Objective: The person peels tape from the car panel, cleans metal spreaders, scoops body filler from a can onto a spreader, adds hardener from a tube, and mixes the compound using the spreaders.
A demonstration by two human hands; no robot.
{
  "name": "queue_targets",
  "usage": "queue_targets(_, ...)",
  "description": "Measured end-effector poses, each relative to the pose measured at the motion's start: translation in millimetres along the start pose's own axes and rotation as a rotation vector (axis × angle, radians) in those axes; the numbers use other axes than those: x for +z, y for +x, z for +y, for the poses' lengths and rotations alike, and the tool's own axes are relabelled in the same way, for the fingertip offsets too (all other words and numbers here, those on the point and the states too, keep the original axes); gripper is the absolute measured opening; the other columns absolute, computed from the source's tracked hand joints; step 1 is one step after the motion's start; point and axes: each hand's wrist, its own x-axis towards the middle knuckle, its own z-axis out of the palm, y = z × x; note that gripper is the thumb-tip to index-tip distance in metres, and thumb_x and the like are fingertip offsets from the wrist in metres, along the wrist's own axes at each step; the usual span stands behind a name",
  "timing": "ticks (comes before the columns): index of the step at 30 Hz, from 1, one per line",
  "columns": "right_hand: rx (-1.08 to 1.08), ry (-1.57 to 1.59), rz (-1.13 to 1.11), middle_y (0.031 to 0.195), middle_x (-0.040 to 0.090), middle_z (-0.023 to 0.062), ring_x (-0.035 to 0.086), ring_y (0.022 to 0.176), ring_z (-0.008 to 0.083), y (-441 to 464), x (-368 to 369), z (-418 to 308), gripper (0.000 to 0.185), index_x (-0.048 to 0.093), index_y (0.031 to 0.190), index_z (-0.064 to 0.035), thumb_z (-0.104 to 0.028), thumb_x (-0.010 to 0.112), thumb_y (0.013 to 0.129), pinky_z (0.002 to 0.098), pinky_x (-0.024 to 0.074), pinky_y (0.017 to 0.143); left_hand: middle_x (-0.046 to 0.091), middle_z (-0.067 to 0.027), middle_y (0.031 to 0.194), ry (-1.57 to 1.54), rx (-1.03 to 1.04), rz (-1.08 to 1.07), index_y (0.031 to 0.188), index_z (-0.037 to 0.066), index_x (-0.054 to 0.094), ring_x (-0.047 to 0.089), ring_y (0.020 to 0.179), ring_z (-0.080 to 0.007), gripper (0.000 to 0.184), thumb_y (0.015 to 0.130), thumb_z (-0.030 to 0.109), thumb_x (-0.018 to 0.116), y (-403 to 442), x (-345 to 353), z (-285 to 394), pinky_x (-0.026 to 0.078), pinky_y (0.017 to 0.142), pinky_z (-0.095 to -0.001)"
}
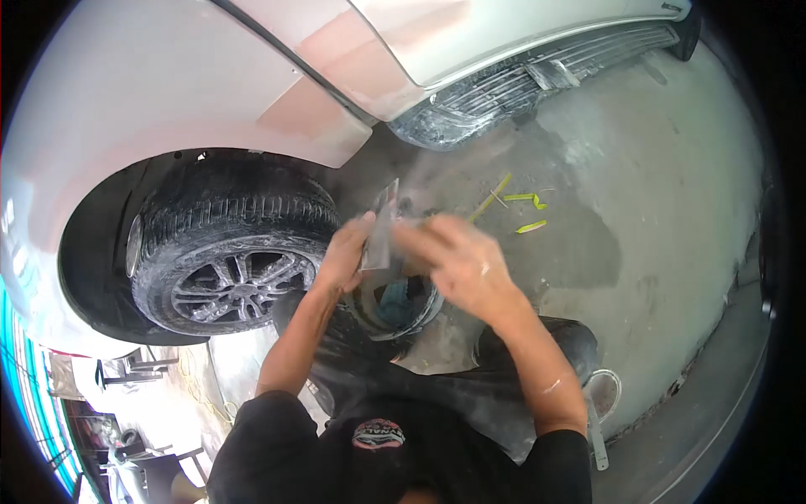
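My left hand [345, 250] grips the edge of a flat grey rectangular piece [380, 239], held upright in front of me. Close to its right side is my right hand [466, 265], its fingers smeared by motion, so what they hold cannot be made out. Below both hands, between my knees, stands a round bucket [435, 304] with a bluish cloth-like thing [395, 304] inside.
A white car body [168, 92] with pinkish patches spans the top left, above a dusty wheel [243, 290]. A ribbed side step [495, 97] runs to the upper right. Yellow-green strips [531, 227] lie on the concrete floor [663, 218]. A ring-shaped tool [598, 428] lies at lower right.
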Motion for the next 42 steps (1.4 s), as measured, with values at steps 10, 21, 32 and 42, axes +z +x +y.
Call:
queue_targets(10,0.167,-0.218,0.186,0.093,0.059,0.0115,0.064,0.082,0.0305,-6,5,4,0.062,0.063,0.130,-0.0102,-0.004,0.069,0.069,0.0391,0.0552,0.070,0.069,-0.0119,0.115,-0.720,0.210,0.415,0.122,0.006,0.062,0.066,0.104,-0.0218,0.028,0.099,0.022,0.064,-14,47,29,0.053,0.095,-0.0376)
queue_targets(21,0.712,0.283,0.353,0.080,0.061,0.0206,0.061,0.069,0.0392,-12,13,39,0.033,0.060,0.111,0.0057,-0.024,0.047,0.105,0.0475,0.0475,0.067,0.069,-0.0130,0.109,0.521,0.263,0.450,0.115,0.001,0.065,0.067,0.105,-0.0228,0.022,0.100,0.014,0.057,-65,79,43,0.053,0.090,-0.0403)
queue_targets(32,0.653,0.401,0.047,0.088,0.065,0.0287,0.062,0.083,0.0451,-10,-19,21,0.033,0.061,0.101,0.0066,-0.026,0.057,0.102,0.0452,0.0488,0.076,0.071,-0.0195,0.091,0.779,0.469,0.446,0.108,-0.007,0.066,0.068,0.082,-0.0236,0.026,0.099,0.017,0.060,-64,54,51,0.053,0.078,-0.0368)
queue_targets(42,0.530,0.422,0.007,0.073,0.058,0.0193,0.048,0.065,0.0230,-12,-3,11,0.027,0.062,0.103,0.0044,-0.021,0.055,0.103,0.0385,0.0453,0.066,0.069,-0.0255,0.099,0.920,0.712,0.411,0.113,-0.008,0.064,0.069,0.090,-0.0403,0.025,0.097,0.011,0.061,-61,95,33,0.054,0.080,-0.0412)
